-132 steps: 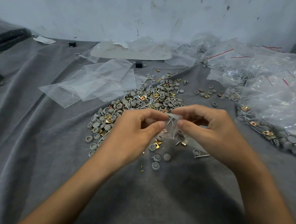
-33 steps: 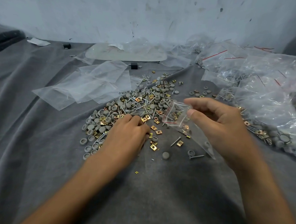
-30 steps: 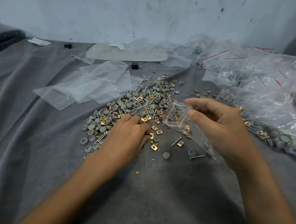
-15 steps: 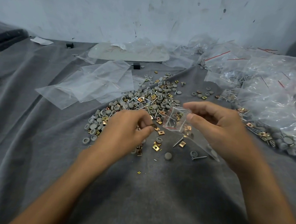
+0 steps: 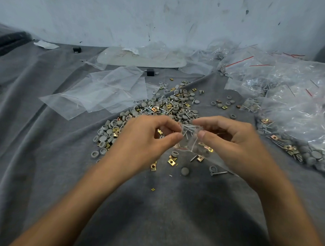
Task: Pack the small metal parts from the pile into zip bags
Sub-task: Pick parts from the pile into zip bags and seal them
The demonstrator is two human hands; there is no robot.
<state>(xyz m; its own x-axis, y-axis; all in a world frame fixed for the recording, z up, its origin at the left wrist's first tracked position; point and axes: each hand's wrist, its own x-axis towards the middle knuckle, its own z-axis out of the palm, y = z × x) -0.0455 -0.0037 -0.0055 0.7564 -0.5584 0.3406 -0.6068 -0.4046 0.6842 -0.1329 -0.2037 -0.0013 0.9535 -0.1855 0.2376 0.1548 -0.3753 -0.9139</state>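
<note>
Lifting off the pile (image 5: 170, 108) it was picking through half a second ago, my left hand (image 5: 144, 138) has come up to meet my right hand (image 5: 230, 143) at the zip bag (image 5: 190, 138), which hangs just above the pile's near edge over the grey cloth (image 5: 43, 154). Both hands are palm-down with wrists raised, the thumb and forefinger of each pinching the bag's mouth from opposite sides and the other fingers loosely curled. Screws (image 5: 187, 129) show through the plastic. Scribbles on the pale sheet (image 5: 142, 58) by the wall are too faint to read
</note>
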